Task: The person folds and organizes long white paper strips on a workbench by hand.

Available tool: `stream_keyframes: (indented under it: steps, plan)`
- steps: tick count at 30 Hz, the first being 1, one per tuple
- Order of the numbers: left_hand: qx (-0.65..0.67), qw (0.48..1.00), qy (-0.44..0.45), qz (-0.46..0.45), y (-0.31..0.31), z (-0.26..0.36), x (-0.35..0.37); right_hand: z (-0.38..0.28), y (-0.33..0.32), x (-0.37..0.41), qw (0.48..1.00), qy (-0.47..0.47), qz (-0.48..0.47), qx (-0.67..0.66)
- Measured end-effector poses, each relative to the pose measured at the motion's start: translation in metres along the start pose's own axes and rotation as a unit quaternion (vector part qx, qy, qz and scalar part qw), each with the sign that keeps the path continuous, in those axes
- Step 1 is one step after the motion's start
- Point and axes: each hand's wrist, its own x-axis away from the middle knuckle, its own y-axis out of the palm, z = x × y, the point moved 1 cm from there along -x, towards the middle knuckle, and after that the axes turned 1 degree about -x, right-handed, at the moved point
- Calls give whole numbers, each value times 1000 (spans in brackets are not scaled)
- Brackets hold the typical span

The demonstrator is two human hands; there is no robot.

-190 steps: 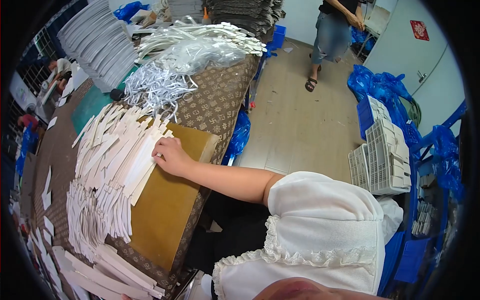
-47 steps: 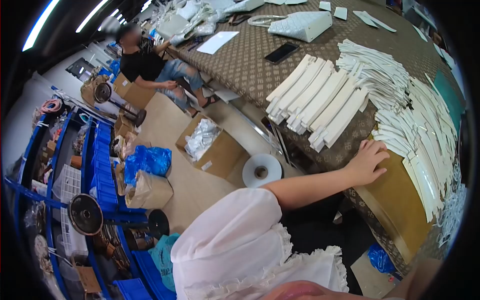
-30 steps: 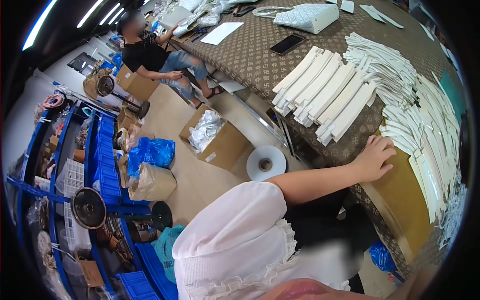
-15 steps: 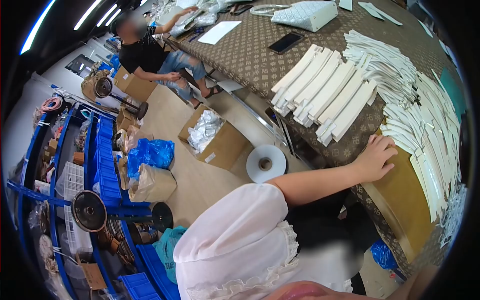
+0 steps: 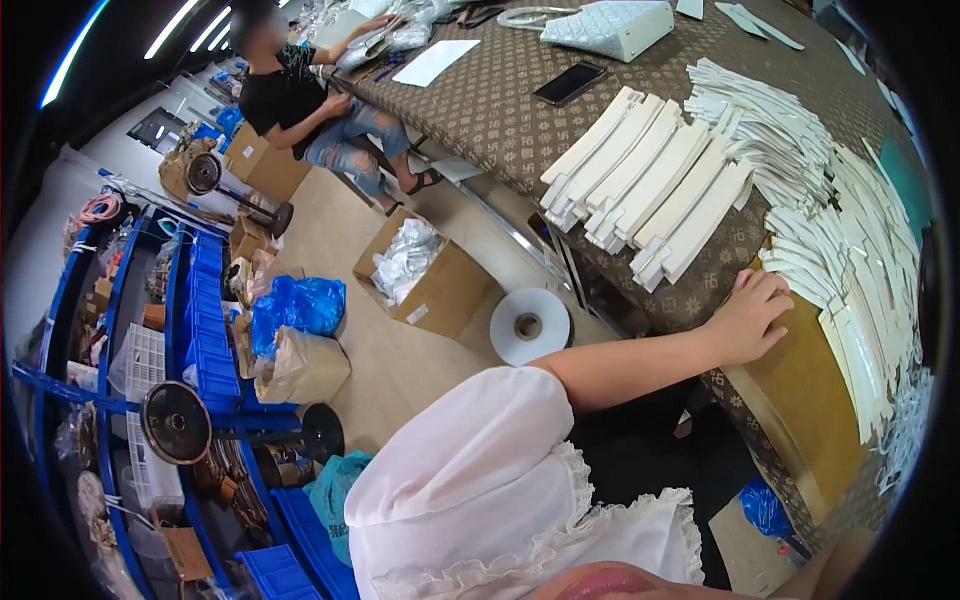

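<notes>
My left hand [image 5: 750, 315] rests palm down with its fingers apart and slightly bent. It lies on the edge of a tan-brown board [image 5: 800, 400] on the table and holds nothing that I can see. Just beyond its fingertips, many long white strips [image 5: 855, 270] are fanned out in overlapping layers. To the upper left of the hand lies a row of cream strips [image 5: 655, 180], with clear pieces at their near ends. My right hand does not show.
A patterned brown cloth covers the table [image 5: 480, 110]. On it lie a phone [image 5: 570, 84] and a white quilted handbag [image 5: 610, 30]. A seated person [image 5: 290, 100] works at the far left. Below stand a cardboard box [image 5: 440, 290], a white roll [image 5: 530, 327], fans and blue shelving [image 5: 205, 330].
The seated person has shifted more upright, and their lower hand has moved up toward the table edge. My left hand stays in the same place. The view has shifted very slightly.
</notes>
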Motion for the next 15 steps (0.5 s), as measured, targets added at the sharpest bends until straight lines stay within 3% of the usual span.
stream_keyframes:
  steps: [15]
  plan:
    - [-7,1000,-5,-19,-1,0,0,8,1,5,996,11,10,89]
